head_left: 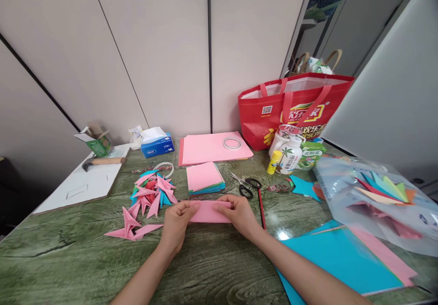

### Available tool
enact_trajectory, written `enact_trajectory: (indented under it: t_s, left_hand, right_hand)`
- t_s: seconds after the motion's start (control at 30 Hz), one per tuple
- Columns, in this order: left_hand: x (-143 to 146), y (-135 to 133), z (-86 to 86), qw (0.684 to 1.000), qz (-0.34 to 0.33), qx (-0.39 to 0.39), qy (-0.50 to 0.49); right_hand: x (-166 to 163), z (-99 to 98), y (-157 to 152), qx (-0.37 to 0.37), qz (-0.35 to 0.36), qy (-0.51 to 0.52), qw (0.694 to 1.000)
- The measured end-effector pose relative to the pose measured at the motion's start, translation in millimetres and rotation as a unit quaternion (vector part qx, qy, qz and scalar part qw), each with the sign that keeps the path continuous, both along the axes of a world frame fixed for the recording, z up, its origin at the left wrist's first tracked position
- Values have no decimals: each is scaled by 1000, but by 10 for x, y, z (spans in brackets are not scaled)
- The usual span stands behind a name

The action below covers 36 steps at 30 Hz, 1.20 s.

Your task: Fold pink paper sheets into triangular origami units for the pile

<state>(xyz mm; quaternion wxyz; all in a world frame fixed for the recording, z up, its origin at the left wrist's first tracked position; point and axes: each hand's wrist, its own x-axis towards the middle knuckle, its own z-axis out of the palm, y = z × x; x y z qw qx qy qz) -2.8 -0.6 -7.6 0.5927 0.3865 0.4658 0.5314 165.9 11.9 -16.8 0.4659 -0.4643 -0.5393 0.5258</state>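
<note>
A pink sheet of paper (209, 212), folded into a flat rectangle, lies on the green wood-grain table (85, 255) in front of me. My left hand (176, 223) pinches its left end with thumb on top. My right hand (241, 213) presses and grips its right end. Both hands rest on the table surface. Just behind the paper sits a small stack of square sheets (204, 178), pink on top. To the left lies a pile of folded pink and blue paper shapes (150, 194).
Black-handled scissors (247, 186) and a red pencil (261, 209) lie right of my hands. Large pink sheets (212, 149) with a tape ring, a tissue box (157, 144), a red bag (290, 106), a glue stick (273, 162), a bottle (290, 156), blue sheets (342, 259) and a plastic bag (379, 195) surround them.
</note>
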Motion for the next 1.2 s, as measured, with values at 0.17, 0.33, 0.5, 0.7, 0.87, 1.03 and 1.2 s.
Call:
enact_trajectory:
  t_s: [0.17,0.33,0.5,0.7,0.87,1.03,1.2]
  left_hand:
    - [2,2,-3,1000,4,-1,8]
    - [-3,10,-19,1000,9,0,13]
    - [2,14,-30,1000,9,7,12]
    - [-1,3,-21,1000,7,10,26]
    - [1,-5,22,998,0,24,61]
    - [26,-32,55,994,-24,11,106]
    - [52,-43,83,993,-30,2,118]
  right_hand:
    - [-1,2,1,-8,1,10,1000]
    - [4,2,4,-1,6,4,1000]
    - [6,-11,10,3,5,3,1000]
    - [13,-33,14,13,8,-15,1000]
    - [28,-9,15,68,23,-63,995]
    - [14,-17,21,92,58,-70,992]
    - [10,-48,26,91,72,-87,989]
